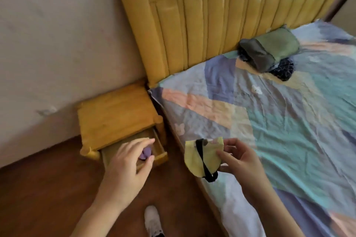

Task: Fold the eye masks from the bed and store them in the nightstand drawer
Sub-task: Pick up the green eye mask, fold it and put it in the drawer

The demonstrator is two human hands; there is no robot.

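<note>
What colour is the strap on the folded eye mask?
Black, on the yellow eye mask in the right hand; head view.

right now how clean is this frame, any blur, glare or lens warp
Head view: soft throughout, with the left hand over the drawer slightly smeared; pale glare streaks on the headboard; wide-angle warp tilts the wall and bed; the yellow eye mask in the right hand reads clearly.
</note>
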